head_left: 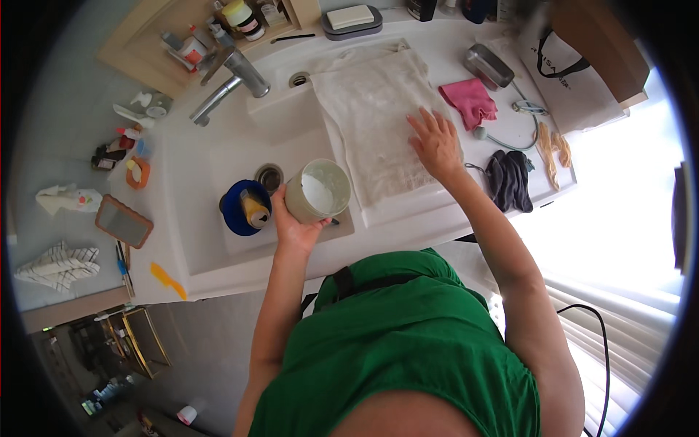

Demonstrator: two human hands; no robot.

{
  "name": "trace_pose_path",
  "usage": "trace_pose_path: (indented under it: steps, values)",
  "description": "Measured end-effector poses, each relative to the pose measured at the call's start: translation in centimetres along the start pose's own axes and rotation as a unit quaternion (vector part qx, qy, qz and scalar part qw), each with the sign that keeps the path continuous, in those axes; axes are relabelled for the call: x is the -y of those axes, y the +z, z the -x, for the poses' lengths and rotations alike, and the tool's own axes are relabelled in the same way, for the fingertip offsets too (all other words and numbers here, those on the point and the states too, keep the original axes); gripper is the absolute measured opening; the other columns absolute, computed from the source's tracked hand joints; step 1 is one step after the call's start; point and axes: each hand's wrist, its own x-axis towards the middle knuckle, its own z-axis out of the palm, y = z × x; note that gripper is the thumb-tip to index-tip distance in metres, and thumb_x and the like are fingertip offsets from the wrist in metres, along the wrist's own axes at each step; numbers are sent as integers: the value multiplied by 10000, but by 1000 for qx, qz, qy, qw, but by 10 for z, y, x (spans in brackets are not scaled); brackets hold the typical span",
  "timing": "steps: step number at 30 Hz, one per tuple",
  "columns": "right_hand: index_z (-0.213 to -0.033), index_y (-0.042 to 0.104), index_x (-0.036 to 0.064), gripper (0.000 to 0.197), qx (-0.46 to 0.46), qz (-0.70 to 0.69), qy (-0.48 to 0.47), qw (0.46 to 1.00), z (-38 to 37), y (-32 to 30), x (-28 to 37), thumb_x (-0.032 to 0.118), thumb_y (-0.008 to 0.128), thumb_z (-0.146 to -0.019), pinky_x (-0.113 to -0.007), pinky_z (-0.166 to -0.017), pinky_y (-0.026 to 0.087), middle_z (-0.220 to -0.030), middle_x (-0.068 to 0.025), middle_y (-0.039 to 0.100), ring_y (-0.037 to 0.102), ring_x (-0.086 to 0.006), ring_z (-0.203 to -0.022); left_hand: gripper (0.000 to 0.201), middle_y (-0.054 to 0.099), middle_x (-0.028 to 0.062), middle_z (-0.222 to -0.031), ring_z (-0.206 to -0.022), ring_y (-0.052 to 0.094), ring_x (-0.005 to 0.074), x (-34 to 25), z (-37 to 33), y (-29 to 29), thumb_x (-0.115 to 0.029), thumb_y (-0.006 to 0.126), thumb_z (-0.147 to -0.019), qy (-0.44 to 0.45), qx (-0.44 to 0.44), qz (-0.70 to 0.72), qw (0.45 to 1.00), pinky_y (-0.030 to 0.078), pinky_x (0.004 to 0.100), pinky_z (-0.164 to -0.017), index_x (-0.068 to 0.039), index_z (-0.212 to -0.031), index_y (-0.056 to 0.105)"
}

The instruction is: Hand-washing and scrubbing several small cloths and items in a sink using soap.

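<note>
My left hand [295,229] is wrapped round a pale green cup [296,200] above the front right part of the white sink [218,164]. White stuff, perhaps powder or foam, shows inside the cup. Beside it in the basin is a blue bowl [231,220] with a yellow can [255,211] tilted in it. On the counter right of the basin a damp-looking whitish towel [375,124] is spread out. My right hand [439,149], fingers apart and holding nothing, is over its right edge; whether it touches the cloth I cannot tell.
A chrome faucet [237,84] reaches over the basin's back left. To the right are a pink cloth [470,100], a clear container [488,65], dark gloves [510,180] and a white paper bag [561,87]. An orange-framed mirror [125,221] and checked cloth [62,266] sit left.
</note>
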Motion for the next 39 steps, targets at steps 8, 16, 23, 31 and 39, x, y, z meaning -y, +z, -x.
trace_pose_path:
  steps: [8,16,23,31,39]
  values:
    - [-1177,635,160,299,101,-17,-9,995,-3,-7,-5,216,558,-894,-476,-1082,317,-1296,-101,569,451,-311,-1266,476,597,22,-1153,-1027,562,221,7,-9,31,-547,460,-884,27,79,22,996,434,389,-697,-172,-1156,570]
    - [-891,712,106,147,156,-230,-131,952,3,-82,105,167,645,-775,-384,-694,530,-852,-110,687,669,-278,-803,411,626,9,-1044,-960,594,155,23,-23,42,-489,485,-907,30,48,-51,997,465,312,-730,-147,-1113,581]
    - [-764,696,74,118,229,-102,-197,948,19,-31,96,181,651,-741,-360,-666,521,-829,-126,694,685,-244,-785,363,642,-6,-979,-930,614,163,48,-12,62,-455,547,-883,-28,18,-115,993,480,338,-703,-152,-1079,591]
    - [-834,634,31,118,73,-357,-90,927,-1,-74,79,70,644,-724,-398,-673,527,-806,-156,647,644,-333,-731,443,640,23,-1002,-870,618,200,35,-16,59,-547,467,-879,16,-3,-74,997,451,391,-563,-171,-1083,579]
    - [-850,617,54,94,76,-205,71,973,-1,-22,-7,142,629,-817,-420,-678,506,-808,-133,636,631,-335,-749,513,626,29,-1031,-887,582,231,27,-13,42,-608,400,-866,21,-78,-46,996,400,393,-596,-189,-1112,565]
